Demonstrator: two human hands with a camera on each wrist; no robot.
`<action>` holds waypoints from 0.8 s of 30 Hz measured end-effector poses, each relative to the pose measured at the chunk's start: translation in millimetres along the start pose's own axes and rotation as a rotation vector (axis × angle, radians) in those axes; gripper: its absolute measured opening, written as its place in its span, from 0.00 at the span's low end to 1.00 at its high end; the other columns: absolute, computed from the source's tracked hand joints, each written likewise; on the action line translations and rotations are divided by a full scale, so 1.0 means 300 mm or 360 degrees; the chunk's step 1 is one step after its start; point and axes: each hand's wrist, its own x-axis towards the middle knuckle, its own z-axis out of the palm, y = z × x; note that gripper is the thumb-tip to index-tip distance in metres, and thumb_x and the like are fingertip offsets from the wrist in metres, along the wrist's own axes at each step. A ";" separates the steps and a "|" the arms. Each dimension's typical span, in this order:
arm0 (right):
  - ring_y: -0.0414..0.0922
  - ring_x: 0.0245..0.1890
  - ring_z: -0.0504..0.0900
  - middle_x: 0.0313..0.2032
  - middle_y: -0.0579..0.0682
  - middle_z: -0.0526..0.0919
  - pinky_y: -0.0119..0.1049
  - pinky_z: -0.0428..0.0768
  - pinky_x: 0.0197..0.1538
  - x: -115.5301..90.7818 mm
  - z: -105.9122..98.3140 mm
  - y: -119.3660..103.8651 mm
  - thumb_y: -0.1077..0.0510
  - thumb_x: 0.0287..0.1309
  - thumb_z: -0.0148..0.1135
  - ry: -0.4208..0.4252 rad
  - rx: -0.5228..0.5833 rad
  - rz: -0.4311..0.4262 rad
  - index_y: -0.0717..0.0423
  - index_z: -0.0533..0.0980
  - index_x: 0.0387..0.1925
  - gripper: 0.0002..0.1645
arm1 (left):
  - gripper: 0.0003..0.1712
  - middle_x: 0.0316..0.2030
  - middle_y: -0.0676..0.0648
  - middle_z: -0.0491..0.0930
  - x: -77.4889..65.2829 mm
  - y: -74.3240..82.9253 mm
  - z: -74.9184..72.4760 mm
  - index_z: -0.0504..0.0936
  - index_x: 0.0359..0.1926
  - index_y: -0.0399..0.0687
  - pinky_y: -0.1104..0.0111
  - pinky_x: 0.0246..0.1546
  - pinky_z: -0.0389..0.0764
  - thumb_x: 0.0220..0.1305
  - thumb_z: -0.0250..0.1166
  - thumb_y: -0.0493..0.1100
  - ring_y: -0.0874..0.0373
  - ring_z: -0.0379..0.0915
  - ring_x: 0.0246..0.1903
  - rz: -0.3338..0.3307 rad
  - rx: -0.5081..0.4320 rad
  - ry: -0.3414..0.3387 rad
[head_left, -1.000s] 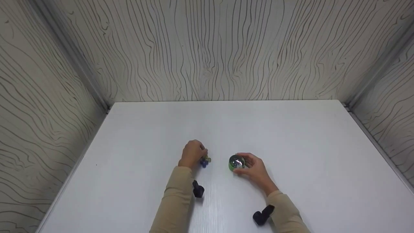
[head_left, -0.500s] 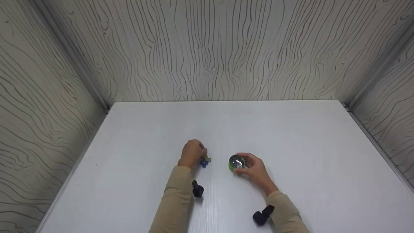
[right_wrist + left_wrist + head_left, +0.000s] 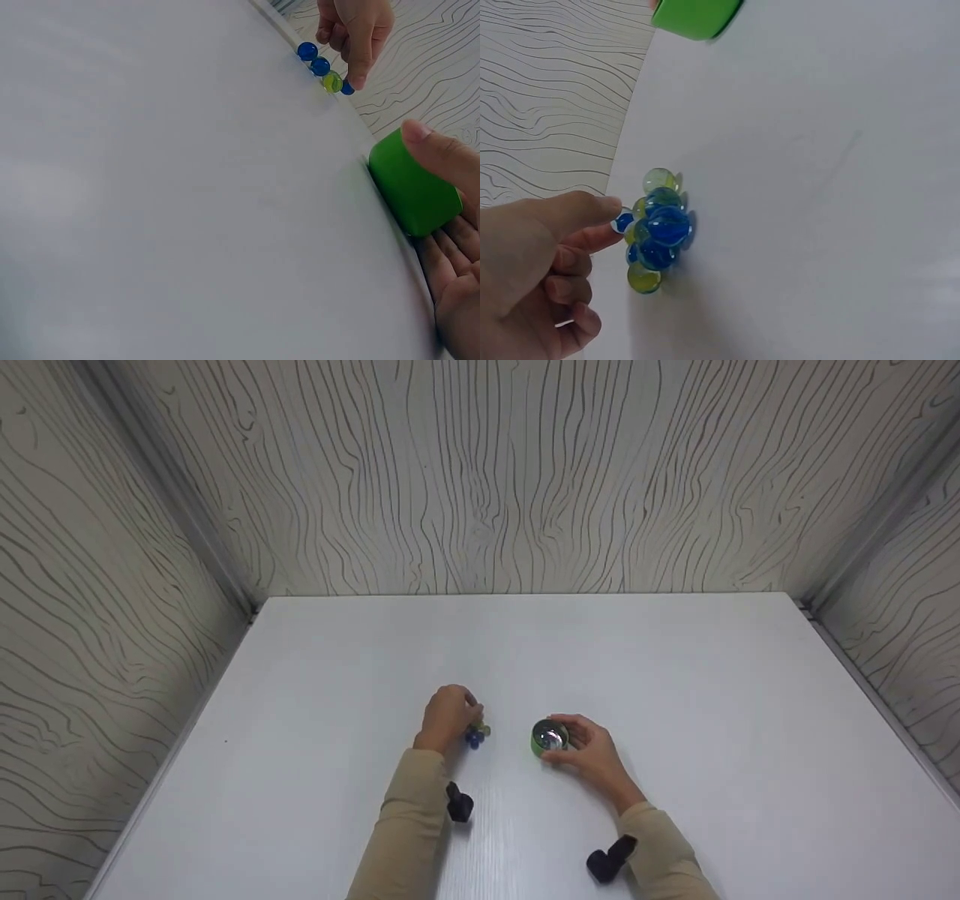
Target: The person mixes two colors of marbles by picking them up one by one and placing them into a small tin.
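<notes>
In the head view my left hand (image 3: 446,718) is over a small cluster of glass marbles (image 3: 475,737) on the white table. The left wrist view shows its thumb and forefinger pinching a clear-and-blue marble (image 3: 622,221) at the edge of the cluster. Blue marbles (image 3: 667,226) and yellow-green marbles (image 3: 644,278) lie there touching one another. My right hand (image 3: 596,754) grips a small green cup (image 3: 535,748) between thumb and fingers, standing upright on the table. Its inside looks dark and shiny; what it contains is unclear.
The white tabletop (image 3: 315,675) spreads around both hands. Wood-grain patterned panels (image 3: 480,480) rise behind it and at both sides. A black wrist-mounted device (image 3: 459,802) sits on the left sleeve, another black device (image 3: 611,860) on the right one.
Almost nothing differs. The left hand stays at the marbles with only a tiny shift, and the right hand keeps hold of the cup in the same place.
</notes>
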 end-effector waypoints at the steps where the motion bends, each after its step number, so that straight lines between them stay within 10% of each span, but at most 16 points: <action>1: 0.53 0.65 0.73 0.59 0.56 0.79 0.44 0.68 0.69 0.000 0.000 0.000 0.61 0.40 0.77 -0.0001 0.0003 0.0000 0.57 0.75 0.55 0.36 | 0.11 0.38 0.42 0.85 -0.001 0.001 0.001 0.86 0.38 0.37 0.59 0.49 0.80 0.62 0.65 0.42 0.52 0.81 0.38 -0.0001 -0.0005 -0.0002; 24: 0.52 0.66 0.73 0.59 0.56 0.78 0.41 0.69 0.69 -0.001 0.000 0.000 0.60 0.41 0.77 -0.0003 -0.0028 0.0006 0.56 0.75 0.56 0.36 | 0.11 0.44 0.40 0.84 -0.065 0.059 0.000 0.86 0.37 0.38 0.57 0.54 0.78 0.61 0.66 0.43 0.46 0.80 0.50 0.0171 0.0033 0.0078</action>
